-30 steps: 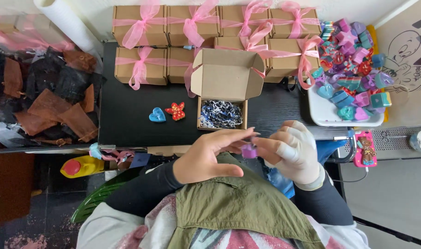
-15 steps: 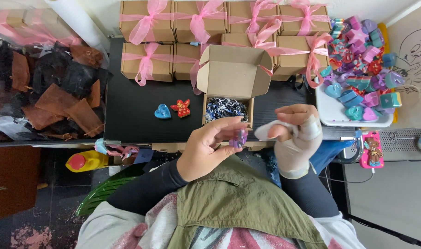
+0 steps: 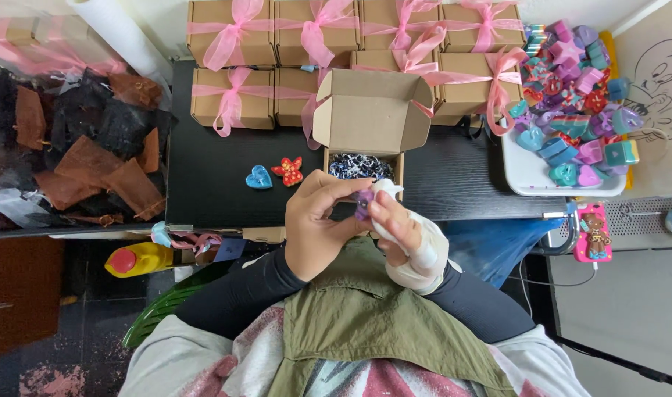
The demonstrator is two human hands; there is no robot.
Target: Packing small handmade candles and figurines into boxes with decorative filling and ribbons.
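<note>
Your left hand (image 3: 317,224) pinches a small purple piece (image 3: 363,204) just below the open box (image 3: 363,165), and your gloved right hand (image 3: 406,228) has swung back in from the side to close on it too. Left of the box lie a blue heart (image 3: 259,177) and red butterfly (image 3: 287,170); nothing blocks the box.

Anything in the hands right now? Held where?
A small purple piece, pinched between the left hand's fingers and the right hand's gloved fingers. Mostly covered, so which part they grip cannot be told.
</note>
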